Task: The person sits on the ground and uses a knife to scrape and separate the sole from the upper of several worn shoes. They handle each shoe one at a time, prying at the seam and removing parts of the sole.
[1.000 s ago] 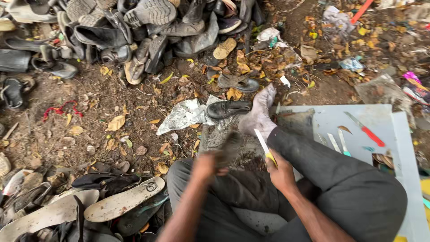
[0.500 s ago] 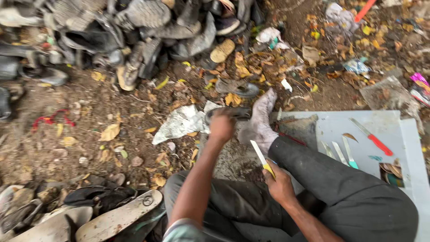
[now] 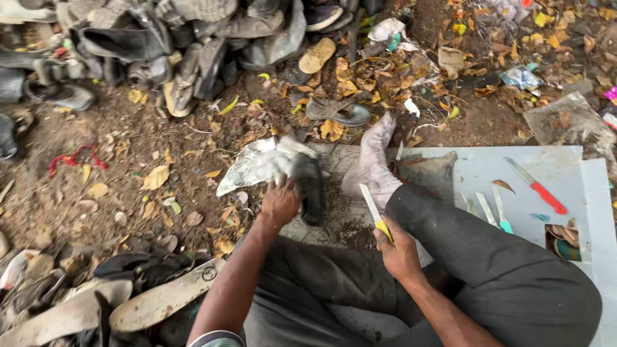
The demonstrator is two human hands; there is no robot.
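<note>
Dark rubber shoe sole [image 3: 311, 186], centre frame on a wooden board [image 3: 340, 218]; left hand [image 3: 280, 202] has fingers curled onto its near edge. Judged light, flexible, gritty; best held across the waist. Right hand [image 3: 398, 250] is closed around a yellow-handled knife [image 3: 375, 212], blade pointing up-frame. Sole's outline is motion-blurred. Beyond, spare knives [image 3: 508, 205] lie centre right. Shoe heap [image 3: 173, 38], upper left, is cut off.
</note>
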